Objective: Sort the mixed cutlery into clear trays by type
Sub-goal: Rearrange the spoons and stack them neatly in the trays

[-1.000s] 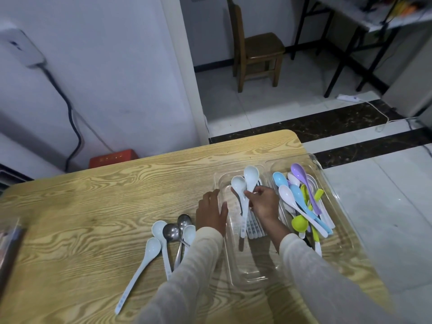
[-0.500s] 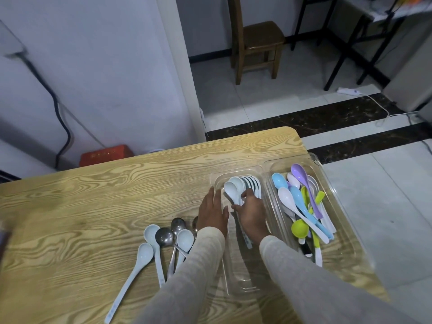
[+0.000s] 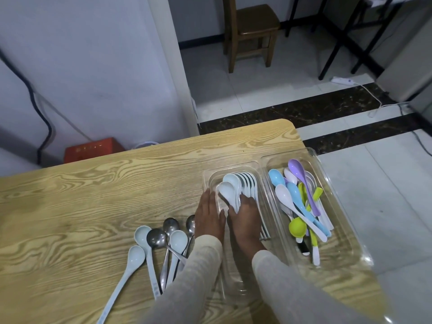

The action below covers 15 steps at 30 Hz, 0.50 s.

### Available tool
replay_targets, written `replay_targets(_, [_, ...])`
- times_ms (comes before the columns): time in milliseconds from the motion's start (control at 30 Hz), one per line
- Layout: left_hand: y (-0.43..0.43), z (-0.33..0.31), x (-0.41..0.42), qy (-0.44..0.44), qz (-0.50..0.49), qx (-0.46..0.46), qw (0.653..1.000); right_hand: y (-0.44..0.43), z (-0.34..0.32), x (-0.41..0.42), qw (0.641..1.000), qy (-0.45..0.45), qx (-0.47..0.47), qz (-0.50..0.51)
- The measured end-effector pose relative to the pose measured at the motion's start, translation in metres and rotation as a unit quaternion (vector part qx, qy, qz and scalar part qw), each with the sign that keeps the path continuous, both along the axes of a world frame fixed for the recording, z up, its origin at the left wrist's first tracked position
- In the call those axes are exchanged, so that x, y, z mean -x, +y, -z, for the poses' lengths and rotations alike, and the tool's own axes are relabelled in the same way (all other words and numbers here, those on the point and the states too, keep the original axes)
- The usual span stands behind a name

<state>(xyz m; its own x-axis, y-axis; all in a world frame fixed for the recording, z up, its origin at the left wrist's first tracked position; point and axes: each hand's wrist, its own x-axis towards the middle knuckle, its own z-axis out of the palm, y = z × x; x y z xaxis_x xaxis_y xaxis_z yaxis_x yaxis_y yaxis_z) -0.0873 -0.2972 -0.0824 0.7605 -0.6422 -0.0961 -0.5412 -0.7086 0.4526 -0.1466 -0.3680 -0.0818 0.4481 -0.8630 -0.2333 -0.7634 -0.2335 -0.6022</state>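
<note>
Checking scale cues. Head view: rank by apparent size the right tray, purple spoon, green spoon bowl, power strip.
1. Right tray
2. Purple spoon
3. Green spoon bowl and power strip: look alike; the strip lies far off on the floor, so unranked.

Table: pale wood, bold grain, matt. Trays beside right hand: clear glossy plastic. White spoons at its fingertips: smooth plastic. Spoons left of left hand: shiny metal. Sleeves: soft matt cloth.
</note>
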Motion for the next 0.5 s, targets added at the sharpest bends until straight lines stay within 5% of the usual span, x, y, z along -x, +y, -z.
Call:
replay_targets(233, [-0.002,0.005,-0.001,-0.044,0.025,0.024,0.998,-0.005,-0.002,-0.006,0.999,-0.016,0.011,0.041])
replay_targets(500, [-0.003,0.011,-0.002,-0.031,0.019,0.023,0.999,-0.009,-0.014,-0.014,0.995,0.092,-0.009,0.045])
